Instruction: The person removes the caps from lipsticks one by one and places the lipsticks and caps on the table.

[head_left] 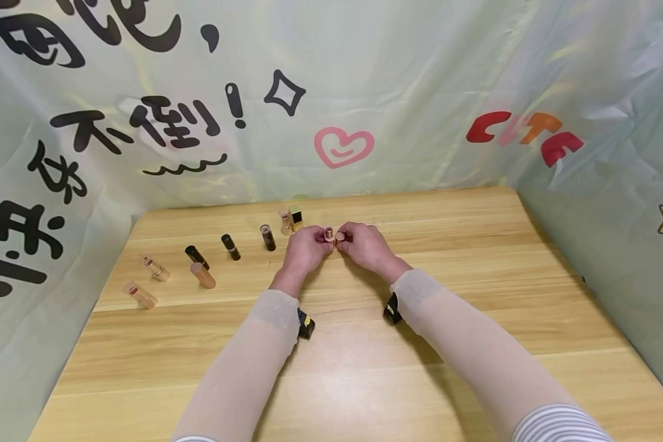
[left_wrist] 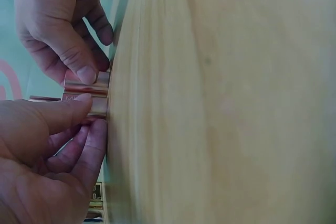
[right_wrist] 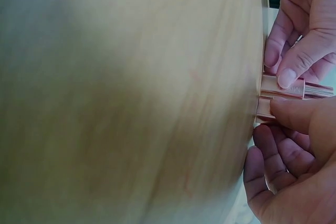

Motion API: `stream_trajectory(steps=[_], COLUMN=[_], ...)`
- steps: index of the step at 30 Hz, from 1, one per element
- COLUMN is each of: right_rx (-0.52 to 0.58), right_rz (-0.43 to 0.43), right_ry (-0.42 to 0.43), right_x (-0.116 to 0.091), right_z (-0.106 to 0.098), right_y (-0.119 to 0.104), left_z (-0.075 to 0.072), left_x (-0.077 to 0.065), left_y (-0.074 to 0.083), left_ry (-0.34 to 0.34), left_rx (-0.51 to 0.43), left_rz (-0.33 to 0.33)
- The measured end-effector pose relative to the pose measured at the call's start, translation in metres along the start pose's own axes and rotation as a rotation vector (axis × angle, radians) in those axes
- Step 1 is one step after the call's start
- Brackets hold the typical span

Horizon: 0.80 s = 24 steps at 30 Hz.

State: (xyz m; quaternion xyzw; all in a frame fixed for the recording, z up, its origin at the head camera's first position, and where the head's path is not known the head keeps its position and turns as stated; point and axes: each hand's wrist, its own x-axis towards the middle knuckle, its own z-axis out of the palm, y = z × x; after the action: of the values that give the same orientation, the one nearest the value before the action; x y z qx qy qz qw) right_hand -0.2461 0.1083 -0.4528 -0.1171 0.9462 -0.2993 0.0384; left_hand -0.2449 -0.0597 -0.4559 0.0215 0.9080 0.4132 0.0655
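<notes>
Near the far edge of the table, my left hand [head_left: 307,248] pinches an uncapped rose-gold lipstick [head_left: 329,233] upright between thumb and fingers. Right beside it my right hand [head_left: 367,248] grips a rose-gold lipstick cap [head_left: 340,237]. In the left wrist view the lipstick [left_wrist: 98,106] and the cap [left_wrist: 102,81] stand side by side at the tabletop, very close together. The right wrist view has the lettered lipstick tube [right_wrist: 297,87] under the left thumb and the cap [right_wrist: 264,109] under the right thumb.
Left of the hands stand a clear-capped lipstick [head_left: 286,223], a gold-and-black tube [head_left: 297,219] and a dark tube [head_left: 267,238]. Farther left are black tubes [head_left: 231,247], a tan tube [head_left: 202,275] and clear-capped lipsticks [head_left: 156,269]. A printed cloth [head_left: 409,153] hangs behind the table [head_left: 475,245].
</notes>
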Motion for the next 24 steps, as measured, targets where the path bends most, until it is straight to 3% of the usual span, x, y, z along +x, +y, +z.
stream_trajectory(steps=[16,24], right_rx=[0.001,0.100], right_rz=[0.014,0.011], right_ry=[-0.028,-0.033], right_x=[0.000,-0.003], right_z=[0.000,-0.008], right_y=[0.002,0.007], left_z=[0.002,-0.002], left_x=[-0.001,-0.010], left_y=[0.003,0.004], left_ry=[-0.015,0.002], left_rx=[-0.034,0.024], left_rz=[-0.037,-0.068])
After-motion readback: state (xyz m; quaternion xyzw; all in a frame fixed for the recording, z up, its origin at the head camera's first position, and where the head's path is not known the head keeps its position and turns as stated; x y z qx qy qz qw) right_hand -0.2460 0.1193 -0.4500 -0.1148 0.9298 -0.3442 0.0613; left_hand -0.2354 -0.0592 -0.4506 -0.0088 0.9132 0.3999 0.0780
